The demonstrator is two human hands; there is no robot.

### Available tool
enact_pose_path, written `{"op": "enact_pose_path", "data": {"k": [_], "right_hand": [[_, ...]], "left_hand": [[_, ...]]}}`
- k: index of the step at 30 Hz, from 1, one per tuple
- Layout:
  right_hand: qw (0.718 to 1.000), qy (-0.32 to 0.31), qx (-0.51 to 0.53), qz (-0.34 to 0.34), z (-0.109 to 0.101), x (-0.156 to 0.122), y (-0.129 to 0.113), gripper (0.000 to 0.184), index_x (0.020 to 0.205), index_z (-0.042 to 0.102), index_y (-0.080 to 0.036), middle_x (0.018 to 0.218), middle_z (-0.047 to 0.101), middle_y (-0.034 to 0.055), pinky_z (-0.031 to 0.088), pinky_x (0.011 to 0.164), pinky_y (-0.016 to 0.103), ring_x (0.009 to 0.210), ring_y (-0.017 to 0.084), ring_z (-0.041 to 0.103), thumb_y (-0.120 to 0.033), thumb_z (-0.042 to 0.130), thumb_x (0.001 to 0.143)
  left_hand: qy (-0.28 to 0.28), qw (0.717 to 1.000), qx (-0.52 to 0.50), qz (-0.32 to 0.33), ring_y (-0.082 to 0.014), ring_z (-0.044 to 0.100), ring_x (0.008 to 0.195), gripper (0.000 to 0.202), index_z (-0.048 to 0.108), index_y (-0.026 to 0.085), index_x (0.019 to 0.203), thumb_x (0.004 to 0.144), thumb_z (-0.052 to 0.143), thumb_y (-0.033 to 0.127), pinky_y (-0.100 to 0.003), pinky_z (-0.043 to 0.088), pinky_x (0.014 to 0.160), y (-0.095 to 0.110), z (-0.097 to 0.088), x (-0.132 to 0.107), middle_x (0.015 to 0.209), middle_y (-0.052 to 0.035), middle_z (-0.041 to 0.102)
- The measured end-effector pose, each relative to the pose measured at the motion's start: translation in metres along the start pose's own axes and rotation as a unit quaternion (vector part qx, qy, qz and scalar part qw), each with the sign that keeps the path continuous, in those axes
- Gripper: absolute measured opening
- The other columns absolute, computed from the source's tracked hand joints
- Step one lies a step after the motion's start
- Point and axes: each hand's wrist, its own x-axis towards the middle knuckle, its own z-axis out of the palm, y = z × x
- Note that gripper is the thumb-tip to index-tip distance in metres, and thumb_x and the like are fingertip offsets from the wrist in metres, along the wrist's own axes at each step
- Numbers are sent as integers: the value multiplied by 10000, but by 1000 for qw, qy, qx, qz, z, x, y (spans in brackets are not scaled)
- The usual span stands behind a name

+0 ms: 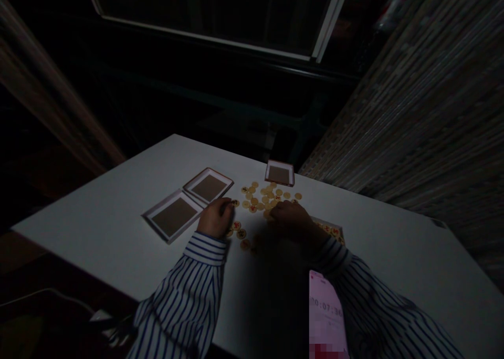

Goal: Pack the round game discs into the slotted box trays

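Round wooden xiangqi pieces point(265, 200) lie in a loose pile on the white table point(106, 207), some showing red or black characters, others blank. At the pile's left edge is my left hand point(214, 218), fingers closed together, with a xiangqi piece point(235, 203) at its fingertips. My right hand point(290, 218) reaches over the pile's near right side, its fingers curled down; whatever is in them is hidden. Between my hands and nearer me, several pieces point(241, 234) lie face up, partly in shadow. More pieces fill a box point(342, 229) partly behind my right wrist.
Two open box halves point(176, 192) lie side by side at the left. Another shallow box point(280, 162) stands at the table's far edge. A lit phone point(326, 317) showing a timer is by my right forearm. A strand curtain point(413, 112) hangs at the right. The room is dim.
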Motion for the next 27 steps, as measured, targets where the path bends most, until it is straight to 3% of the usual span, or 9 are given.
{"op": "enact_pose_path", "data": {"k": [6,12,27], "right_hand": [[1000,8,15,-21,-12,33,-17,258,957,595,-161,969,612,103,370,779,334,946,237,525,-323,448,821],[1000,11,10,-27,-9,59,-33,251,936,598,-151,990,613,115,353,805,352,961,239,515,-299,429,826],[998,41,-1,-38,3,73,-37,250,870,628,-138,979,598,138,369,776,386,947,255,504,-272,422,818]], "left_hand": [[15,1000,-9,-9,-209,604,958,327,629,167,1006,814,416,323,-319,456,855,0,1,4,1004,-87,667],[25,999,-21,4,-213,599,970,325,620,149,1022,812,413,285,-324,450,868,0,4,6,1015,-99,660],[53,996,-64,-11,-218,601,965,308,626,165,1011,805,424,274,-344,455,859,-2,7,7,1006,-90,666]]}}
